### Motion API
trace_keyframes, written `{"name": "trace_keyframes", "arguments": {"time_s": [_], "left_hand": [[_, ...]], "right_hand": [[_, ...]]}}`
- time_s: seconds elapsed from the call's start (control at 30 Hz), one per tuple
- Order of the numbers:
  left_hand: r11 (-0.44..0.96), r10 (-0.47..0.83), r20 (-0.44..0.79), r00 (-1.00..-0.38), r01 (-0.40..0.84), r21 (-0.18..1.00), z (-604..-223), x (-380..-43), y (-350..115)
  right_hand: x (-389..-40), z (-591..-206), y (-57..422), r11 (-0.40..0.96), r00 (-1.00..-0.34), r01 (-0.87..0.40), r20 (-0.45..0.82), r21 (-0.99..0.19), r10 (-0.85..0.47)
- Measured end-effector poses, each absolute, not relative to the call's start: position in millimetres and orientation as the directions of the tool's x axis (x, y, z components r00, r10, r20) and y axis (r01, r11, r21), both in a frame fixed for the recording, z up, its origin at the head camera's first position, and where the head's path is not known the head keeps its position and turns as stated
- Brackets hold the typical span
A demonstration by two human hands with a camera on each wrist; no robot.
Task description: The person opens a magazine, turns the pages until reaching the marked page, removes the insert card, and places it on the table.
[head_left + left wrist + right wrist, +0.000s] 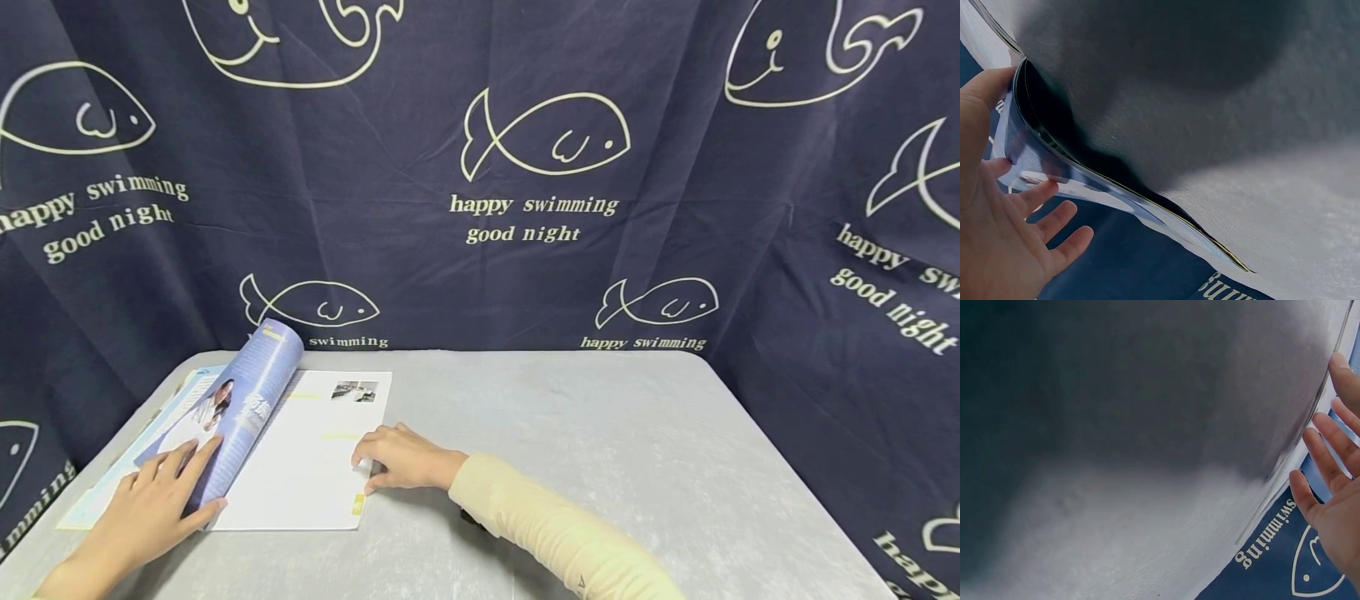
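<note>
Blue curled page (246, 421) (in booklet (300, 475)); left fingers (201, 463) rest on it

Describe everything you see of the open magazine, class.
The magazine lies open on the left of the grey table; its paper looks glossy. A blue-purple page with a photo of a person in white curls up; the flat white page beside it has yellow marks and a small photo. The left hand rests on the blue-purple page; the right hand is at the white page's right edge.
</note>
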State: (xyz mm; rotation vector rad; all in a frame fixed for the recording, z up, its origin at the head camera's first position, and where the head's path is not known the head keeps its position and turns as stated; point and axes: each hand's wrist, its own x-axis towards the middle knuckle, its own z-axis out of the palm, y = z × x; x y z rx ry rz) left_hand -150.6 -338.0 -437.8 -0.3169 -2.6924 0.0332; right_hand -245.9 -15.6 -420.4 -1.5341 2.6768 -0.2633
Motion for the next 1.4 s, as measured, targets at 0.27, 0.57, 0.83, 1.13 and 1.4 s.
{"name": "trace_keyframes", "arguments": {"time_s": [0.27,0.57,0.83,1.13,1.4], "left_hand": [[0.965,0.261,0.401,-0.878,0.248,-0.087,-438.0,-151.4,-340.2],[0.958,0.286,0.395,-0.873,0.273,-0.089,-440.0,-151.6,-341.6],[0.964,0.267,0.328,-0.906,0.257,-0.074,-440.8,-150.4,-340.8],[0.967,0.252,0.32,-0.913,0.248,-0.053,-442.0,-150.6,-341.1],[0.97,0.243,0.291,-0.925,0.24,-0.044,-439.9,-150.2,-339.9]], "right_hand": [[-245.6,-420.1,-16.2,0.495,-0.506,-0.855,0.045,-0.154,-0.861],[-245.4,-418.0,-16.9,0.505,-0.513,-0.85,0.017,-0.152,-0.858],[-246.8,-419.8,-14.8,0.48,-0.489,-0.865,0.034,-0.146,-0.872],[-246.9,-420.0,-10.2,0.441,-0.459,-0.877,0.061,-0.189,-0.887],[-246.5,-417.8,-9.8,0.386,-0.402,-0.912,0.111,-0.142,-0.909]]}}
